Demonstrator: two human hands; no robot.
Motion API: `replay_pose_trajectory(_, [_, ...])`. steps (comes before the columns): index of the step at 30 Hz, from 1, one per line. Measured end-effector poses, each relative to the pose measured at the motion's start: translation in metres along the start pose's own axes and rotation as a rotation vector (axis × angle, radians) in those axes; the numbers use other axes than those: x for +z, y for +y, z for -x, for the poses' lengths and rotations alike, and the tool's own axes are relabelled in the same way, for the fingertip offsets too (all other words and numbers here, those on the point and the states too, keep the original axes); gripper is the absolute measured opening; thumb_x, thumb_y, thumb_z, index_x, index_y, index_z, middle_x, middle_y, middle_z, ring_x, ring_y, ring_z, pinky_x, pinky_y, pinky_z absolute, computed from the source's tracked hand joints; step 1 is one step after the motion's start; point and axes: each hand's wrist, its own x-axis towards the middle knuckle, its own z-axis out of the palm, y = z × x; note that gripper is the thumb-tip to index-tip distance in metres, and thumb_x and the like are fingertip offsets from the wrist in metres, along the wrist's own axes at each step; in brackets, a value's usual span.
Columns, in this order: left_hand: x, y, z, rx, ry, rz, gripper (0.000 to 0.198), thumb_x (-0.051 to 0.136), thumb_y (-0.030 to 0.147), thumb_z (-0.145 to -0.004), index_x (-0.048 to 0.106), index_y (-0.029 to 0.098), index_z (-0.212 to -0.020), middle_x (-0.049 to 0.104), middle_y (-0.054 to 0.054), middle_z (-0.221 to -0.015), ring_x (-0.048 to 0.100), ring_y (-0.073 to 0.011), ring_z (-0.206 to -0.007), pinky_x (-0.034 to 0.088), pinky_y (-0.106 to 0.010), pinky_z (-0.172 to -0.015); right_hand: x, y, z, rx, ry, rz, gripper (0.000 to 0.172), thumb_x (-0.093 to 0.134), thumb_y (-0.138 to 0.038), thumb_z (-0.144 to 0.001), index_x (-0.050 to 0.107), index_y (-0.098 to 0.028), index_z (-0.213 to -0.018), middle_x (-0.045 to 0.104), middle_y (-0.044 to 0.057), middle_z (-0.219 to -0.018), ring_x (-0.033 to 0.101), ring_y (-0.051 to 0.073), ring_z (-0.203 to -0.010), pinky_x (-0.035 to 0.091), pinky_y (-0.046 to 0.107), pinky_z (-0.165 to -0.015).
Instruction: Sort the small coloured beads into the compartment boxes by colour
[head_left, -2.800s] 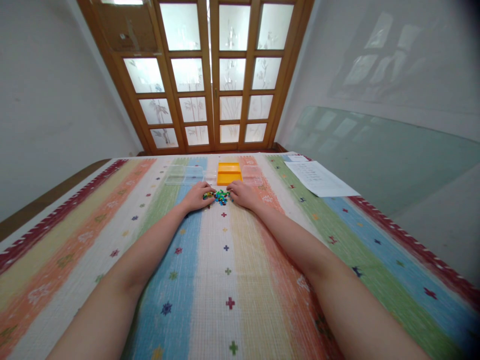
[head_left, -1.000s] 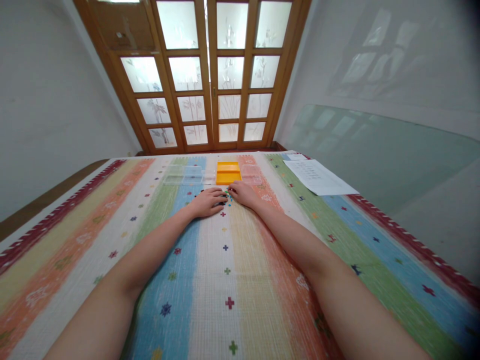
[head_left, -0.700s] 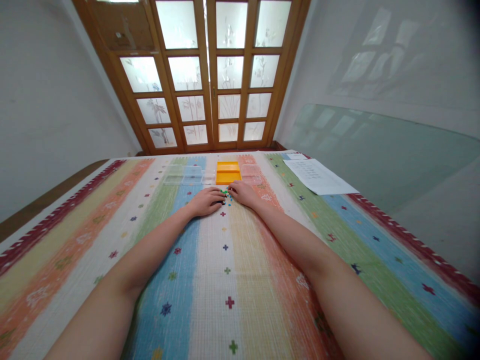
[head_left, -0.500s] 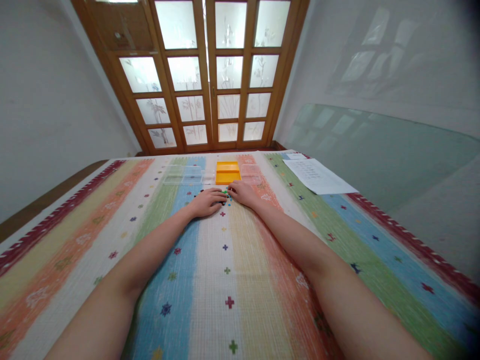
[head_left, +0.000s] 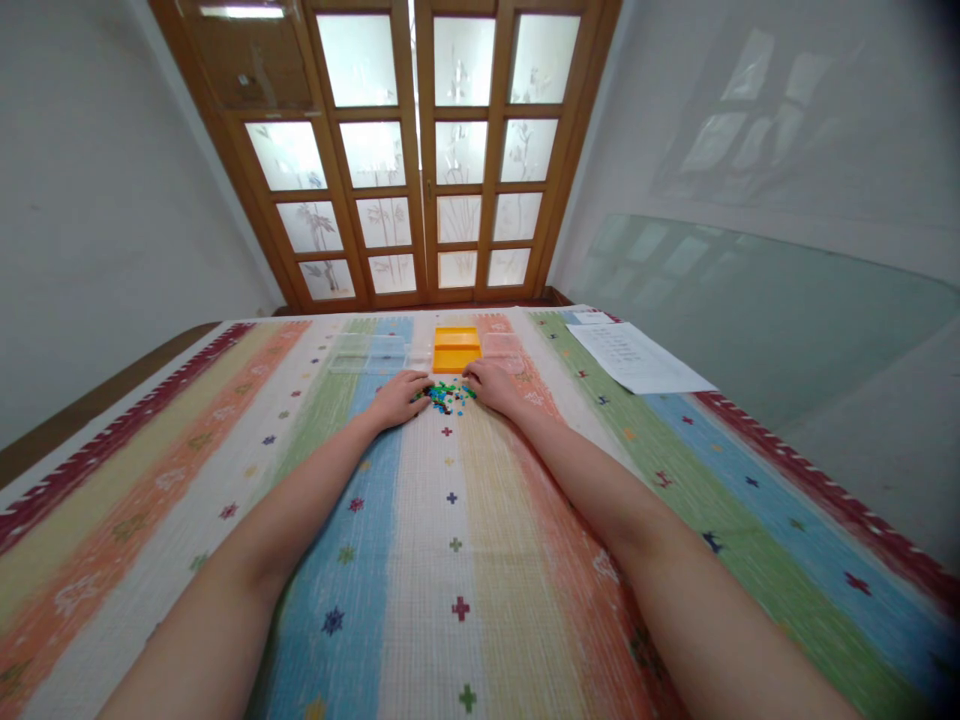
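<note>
A loose heap of small bead-like pieces (head_left: pixel 448 396), mostly blue and green with some dark ones, lies on the striped tablecloth (head_left: pixel 427 560). On the heap's left edge, my left hand (head_left: pixel 402 398) rests palm down, fingers apart and slightly curved, fingertips touching the pieces. My right hand (head_left: pixel 492 386) lies at the right edge with bent fingers pointing to the heap; its fingertips are partly hidden. Neither hand visibly holds a piece. Just beyond the heap stands a yellow tray (head_left: pixel 457 355) with a divider across it.
A clear plastic box (head_left: pixel 367 353) lies left of the yellow tray, and another clear plastic piece (head_left: pixel 504 348) lies to its right. Printed paper sheets (head_left: pixel 637 358) are on the right side of the table. Wooden doors with glass panes (head_left: pixel 420 190) stand behind the table.
My hands have moved apart, the left one leftward and the right one slightly rightward. The heap between them, mostly covered before, now shows and looks more spread out.
</note>
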Motion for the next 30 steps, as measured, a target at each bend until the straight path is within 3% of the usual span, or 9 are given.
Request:
replay_pose_trajectory(9, [-0.018, -0.024, 0.002, -0.156, 0.059, 0.029, 0.032, 0.054, 0.036, -0.102, 0.081, 0.024, -0.113, 0.079, -0.010, -0.116, 0.069, -0.0279, -0.112, 0.053, -0.044, -0.105, -0.005, 0.011, -0.001, -0.009, -0.040, 0.003, 0.025, 0.057, -0.015, -0.100, 0.080, -0.016, -0.110, 0.079, 0.011, -0.113, 0.069, 0.022, -0.101, 0.047, 0.029, -0.089])
replay_pose_trajectory(16, [-0.034, -0.050, 0.010, -0.261, -0.022, 0.126, 0.032, 0.059, 0.038, -0.094, 0.081, 0.023, -0.112, 0.080, -0.008, -0.116, 0.071, -0.0266, -0.105, 0.055, -0.041, -0.100, -0.010, 0.013, -0.001, -0.034, -0.070, -0.008, 0.025, 0.056, -0.018, -0.100, 0.081, -0.015, -0.105, 0.080, 0.011, -0.108, 0.069, 0.021, -0.096, 0.047, 0.029, -0.086])
replay_pose_trajectory(22, [-0.047, -0.057, 0.016, -0.279, -0.081, 0.202, 0.035, 0.063, 0.038, -0.088, 0.081, 0.022, -0.114, 0.080, -0.007, -0.113, 0.070, -0.0246, -0.100, 0.056, -0.038, -0.095, -0.010, 0.009, 0.001, -0.030, -0.083, 0.038, 0.027, 0.054, -0.023, -0.102, 0.081, -0.017, -0.105, 0.079, 0.011, -0.107, 0.067, 0.021, -0.096, 0.046, 0.029, -0.085])
replay_pose_trajectory(30, [-0.039, -0.057, 0.017, -0.240, -0.068, 0.163, 0.032, 0.065, 0.039, -0.088, 0.083, 0.021, -0.107, 0.073, -0.006, -0.098, 0.064, -0.0210, -0.086, 0.053, -0.035, -0.087, -0.009, 0.006, 0.002, -0.041, -0.076, 0.054, 0.027, 0.054, -0.025, -0.105, 0.080, -0.017, -0.106, 0.077, 0.010, -0.105, 0.066, 0.021, -0.095, 0.044, 0.028, -0.084])
